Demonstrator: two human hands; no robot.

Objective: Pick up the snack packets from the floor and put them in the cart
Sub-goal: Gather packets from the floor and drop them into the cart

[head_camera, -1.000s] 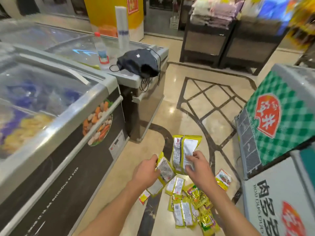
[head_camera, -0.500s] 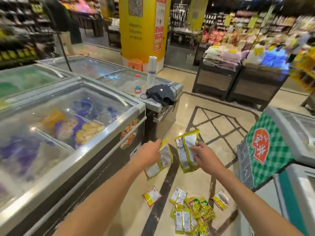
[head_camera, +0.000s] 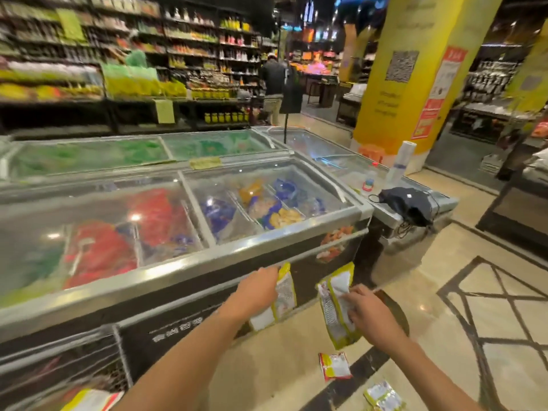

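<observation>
Freezer chests [head_camera: 207, 253] flank this aisle. My left hand [head_camera: 258, 289] grips one snack packet [head_camera: 286, 295] and my right hand [head_camera: 367, 315] pinches a second packet [head_camera: 335, 307], both hanging long axis down. What looks like the cart [head_camera: 59, 360] sits low to my left, so the left hand is nearer it. Loose packets [head_camera: 335, 366] lie below on the floor [head_camera: 444, 277].

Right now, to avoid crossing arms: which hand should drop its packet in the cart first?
Probably left: the left hand with its packet sits nearer the cart; the right hand is farther.

glass-topped freezer [head_camera: 207, 221], black bag [head_camera: 407, 204] on it; yellow pillar [head_camera: 409, 69] behind.
</observation>
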